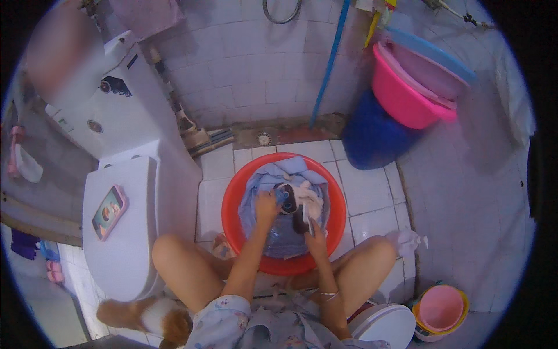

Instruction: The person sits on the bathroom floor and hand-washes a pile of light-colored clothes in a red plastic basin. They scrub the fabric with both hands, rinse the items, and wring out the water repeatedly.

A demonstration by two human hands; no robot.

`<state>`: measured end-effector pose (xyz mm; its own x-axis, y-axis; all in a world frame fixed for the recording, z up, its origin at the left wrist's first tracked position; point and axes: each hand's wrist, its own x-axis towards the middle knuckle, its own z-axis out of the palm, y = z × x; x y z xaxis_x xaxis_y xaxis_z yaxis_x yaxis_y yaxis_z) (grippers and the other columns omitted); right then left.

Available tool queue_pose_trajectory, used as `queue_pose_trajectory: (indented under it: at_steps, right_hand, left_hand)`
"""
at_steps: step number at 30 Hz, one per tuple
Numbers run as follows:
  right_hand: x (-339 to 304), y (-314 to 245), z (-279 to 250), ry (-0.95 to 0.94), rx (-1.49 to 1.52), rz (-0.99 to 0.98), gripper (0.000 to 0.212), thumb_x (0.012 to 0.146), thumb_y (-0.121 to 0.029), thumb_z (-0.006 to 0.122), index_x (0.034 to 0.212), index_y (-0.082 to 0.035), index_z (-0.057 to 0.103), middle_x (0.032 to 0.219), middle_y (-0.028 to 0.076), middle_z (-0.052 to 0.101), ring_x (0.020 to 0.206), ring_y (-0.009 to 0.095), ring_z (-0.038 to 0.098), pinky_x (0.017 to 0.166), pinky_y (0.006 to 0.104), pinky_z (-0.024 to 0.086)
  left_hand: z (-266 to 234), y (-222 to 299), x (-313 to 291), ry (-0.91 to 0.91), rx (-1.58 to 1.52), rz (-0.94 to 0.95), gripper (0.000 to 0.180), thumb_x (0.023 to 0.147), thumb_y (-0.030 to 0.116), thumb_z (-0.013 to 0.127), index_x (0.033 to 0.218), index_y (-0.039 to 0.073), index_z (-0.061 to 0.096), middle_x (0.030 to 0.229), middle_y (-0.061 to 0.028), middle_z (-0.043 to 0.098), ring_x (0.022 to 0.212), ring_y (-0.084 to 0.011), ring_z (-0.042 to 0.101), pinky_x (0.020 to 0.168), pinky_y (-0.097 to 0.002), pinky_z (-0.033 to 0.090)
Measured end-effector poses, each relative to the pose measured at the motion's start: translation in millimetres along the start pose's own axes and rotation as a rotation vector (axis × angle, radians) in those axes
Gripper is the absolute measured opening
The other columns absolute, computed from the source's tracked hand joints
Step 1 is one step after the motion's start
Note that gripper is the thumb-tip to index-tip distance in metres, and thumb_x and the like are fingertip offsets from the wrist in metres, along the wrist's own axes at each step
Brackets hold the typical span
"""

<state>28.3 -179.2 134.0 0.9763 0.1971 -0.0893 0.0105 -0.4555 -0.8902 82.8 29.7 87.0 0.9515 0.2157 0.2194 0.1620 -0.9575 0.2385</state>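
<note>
Between my knees stands a red basin holding bluish wet clothes, with water around the cloth at the near side. My left hand is over its middle left, fingers closed on the edge of a white cloth piece with a dark patch and blue rings. Beside that patch a cream-white fabric bunch lies crumpled. My right hand grips a dark oval thing with a white edge, which looks like a scrub brush, against the wet clothes. Its exact kind is hard to make out.
A white toilet with a phone on its lid stands left. A brown-and-white furry animal lies below. Pink basins rest on a blue barrel at far right. Small buckets and a white lid are near right.
</note>
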Motion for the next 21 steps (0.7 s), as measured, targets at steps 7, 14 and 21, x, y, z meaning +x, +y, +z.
queue_pose_trajectory:
  at_steps: [7,14,21]
  right_hand:
    - [-2.0,-35.5,-14.4,-0.08,0.046,0.183,0.053,0.076,-0.006,0.049,0.127,-0.002,0.039,0.123,0.02,0.047,0.115,0.028,0.045,0.096,0.0313,0.033]
    - [-8.3,17.1,-1.0,-0.023,-0.062,-0.012,0.058,0.074,-0.016,0.052,0.129,-0.007,0.038,0.107,0.027,0.053,0.094,0.037,0.056,0.082,0.0374,0.042]
    - [-0.3,5.5,2.4,-0.119,-0.244,0.065,0.058,0.073,-0.019,0.054,0.128,-0.008,0.039,0.104,0.028,0.055,0.097,0.038,0.054,0.083,0.0391,0.042]
  left_hand:
    - [16.9,-42.9,-38.2,-0.98,0.485,0.35,0.044,0.065,0.035,0.068,0.1,0.009,0.062,0.091,-0.0103,0.063,0.097,-0.027,0.055,0.078,-0.0404,0.044]
    - [-13.0,-50.2,-16.7,-0.781,0.351,0.128,0.041,0.065,0.046,0.065,0.089,0.013,0.067,0.097,-0.0087,0.063,0.097,-0.0251,0.056,0.08,-0.0393,0.045]
    - [-15.0,-34.5,-32.9,-0.735,0.34,0.195,0.044,0.062,0.047,0.067,0.087,0.011,0.067,0.097,-0.0084,0.062,0.097,-0.0253,0.055,0.081,-0.0386,0.044]
